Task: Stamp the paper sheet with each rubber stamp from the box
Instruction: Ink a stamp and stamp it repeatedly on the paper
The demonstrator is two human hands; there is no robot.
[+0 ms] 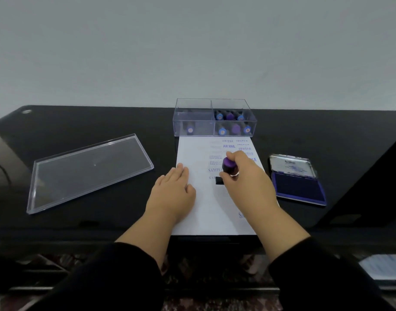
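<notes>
Sleeves: black sleeves (116, 272) cross the table's near edge from below, forearms bare beyond them.
Table: black glossy table (80, 221); bare dark surface lies between the paper and the lid on the left, and along the far edge on both sides of the box.
Paper sheet: white paper sheet (206, 212) lies at the middle, its near edge at the table's near edge, its far edge touching the box; blue imprints read AIR MAIL, FRAGILE, SAMPLE on its far half.
Left hand: left hand (173, 187) lies flat, fingers straight and together, on the sheet's left edge, half on paper and half on table.
Right hand: right hand (244, 176) has its fingers curled round the rubber stamp, above the sheet's middle right.
Rubber stamp: rubber stamp (227, 168) with a purple knob and black body stands tilted left, its black base on the paper, just right of the left hand's fingertips.
Ink pad: open blue ink pad (298, 189) lies just right of the sheet, lid raised behind it.
Lid: clear plastic lid (91, 169) lies flat toward the table's left, well apart from the sheet.
Box: clear divided box (215, 117) stands near the far edge; one stamp in its left compartment, several blue- and purple-topped stamps (230, 116) in its right.
</notes>
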